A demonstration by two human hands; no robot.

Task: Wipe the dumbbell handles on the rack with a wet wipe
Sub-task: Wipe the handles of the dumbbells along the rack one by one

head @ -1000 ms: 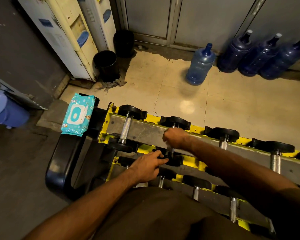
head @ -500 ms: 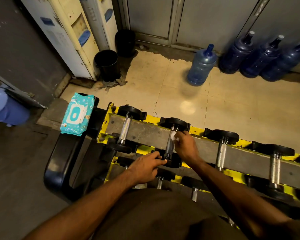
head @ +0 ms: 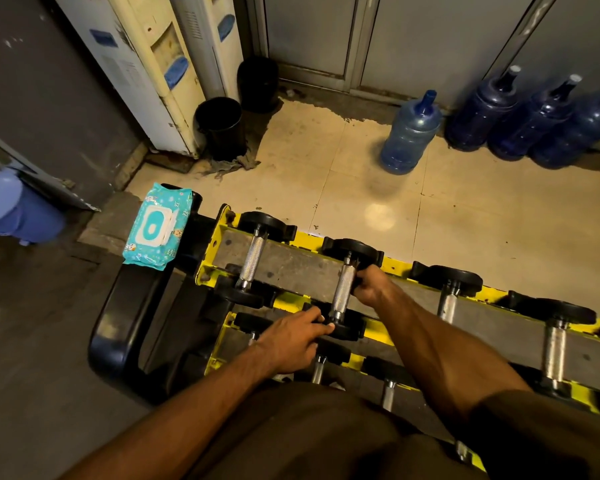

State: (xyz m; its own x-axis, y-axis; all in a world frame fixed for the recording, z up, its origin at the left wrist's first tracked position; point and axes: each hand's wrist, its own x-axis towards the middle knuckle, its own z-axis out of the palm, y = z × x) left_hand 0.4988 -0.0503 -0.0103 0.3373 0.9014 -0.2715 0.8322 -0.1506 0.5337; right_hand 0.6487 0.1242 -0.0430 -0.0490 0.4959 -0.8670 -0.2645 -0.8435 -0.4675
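Hands apart, but both down on the same dumbbell (head: 342, 292), second from the left on the top tier of the yellow rack (head: 307, 237), about centre frame. Left hand (head: 291, 344) in from the lower left, forearm long and straight, fingers (head: 321, 322) stretched fairly flat onto the near black plate (head: 349, 330), pressing rather than wrapping. Right hand (head: 371, 285) in from the lower right, wrist bent, fingers curled against the far end of the knurled handle (head: 343, 280) from its right side, just under the far plate (head: 352, 249). Can't make out any wet wipe in that fist, too dark and tucked away. Teal wipes pack (head: 156, 226) lying flat on the black frame (head: 118, 323) at the rack's left end, middle left of frame. Blue water jugs (head: 411, 133) upright on the tiled floor, upper right.
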